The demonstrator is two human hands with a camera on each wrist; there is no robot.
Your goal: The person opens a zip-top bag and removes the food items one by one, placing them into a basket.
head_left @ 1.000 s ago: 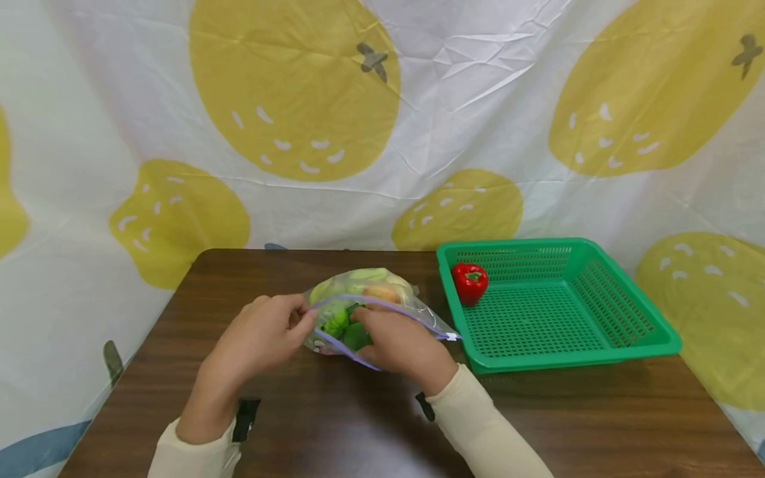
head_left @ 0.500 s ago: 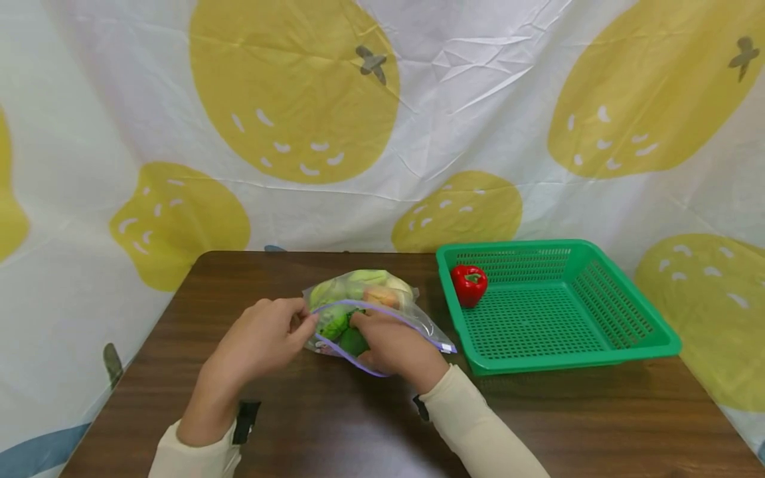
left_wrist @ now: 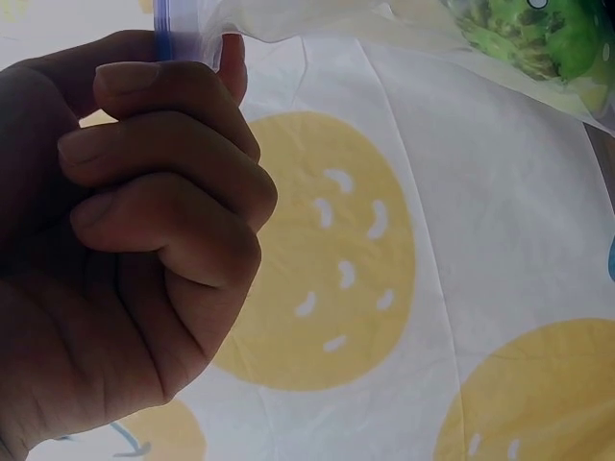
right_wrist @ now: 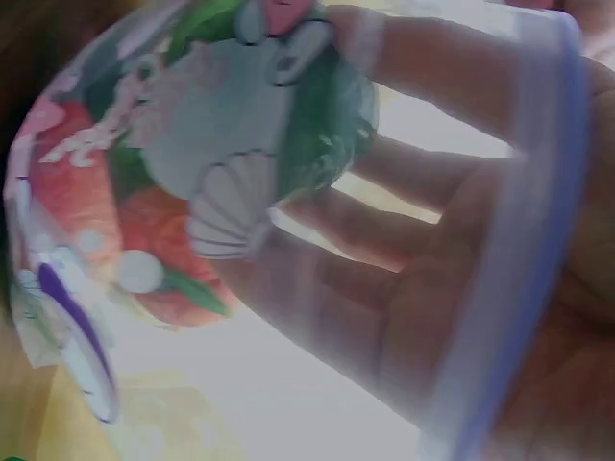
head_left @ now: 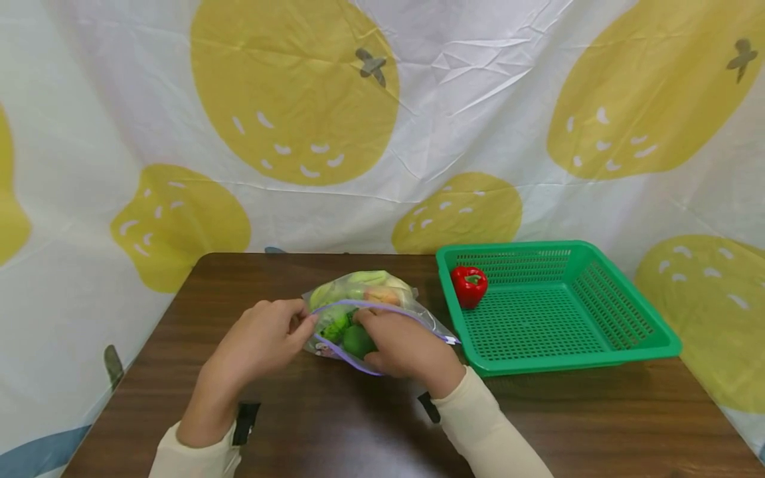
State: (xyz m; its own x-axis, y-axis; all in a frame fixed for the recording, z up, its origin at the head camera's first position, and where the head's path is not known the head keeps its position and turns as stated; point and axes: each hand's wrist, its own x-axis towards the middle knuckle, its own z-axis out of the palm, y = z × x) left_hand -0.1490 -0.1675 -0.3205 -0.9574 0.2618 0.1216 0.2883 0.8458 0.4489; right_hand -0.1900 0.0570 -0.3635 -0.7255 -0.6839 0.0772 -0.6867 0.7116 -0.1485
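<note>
A clear zip bag (head_left: pixel 337 292) with a purple-edged mouth lies on the table, printed with cartoon figures. Its mouth gapes toward me. Through the film show pale green vegetables, something orange-red and a bright green leafy piece (head_left: pixel 336 326). My left hand (head_left: pixel 263 342) pinches the left end of the mouth between thumb and forefinger, its other fingers curled, as the left wrist view shows. My right hand (head_left: pixel 409 345) reaches inside the bag from the right. Its fingers (right_wrist: pixel 413 230) are extended, tips right at a round dark green vegetable (head_left: pixel 358 340); its thumb is partly hidden.
A green plastic basket (head_left: pixel 556 366) stands to the right of the bag, close to its slider end. In the basket's left back corner sits a red bell pepper (head_left: pixel 469 287). A lemon-print curtain (head_left: pixel 335 219) hangs right behind the brown table (head_left: pixel 335 431).
My right hand has shifted slightly right within the bag, and more of the round green vegetable shows beside the fingers. My left hand stays at the bag's edge.
</note>
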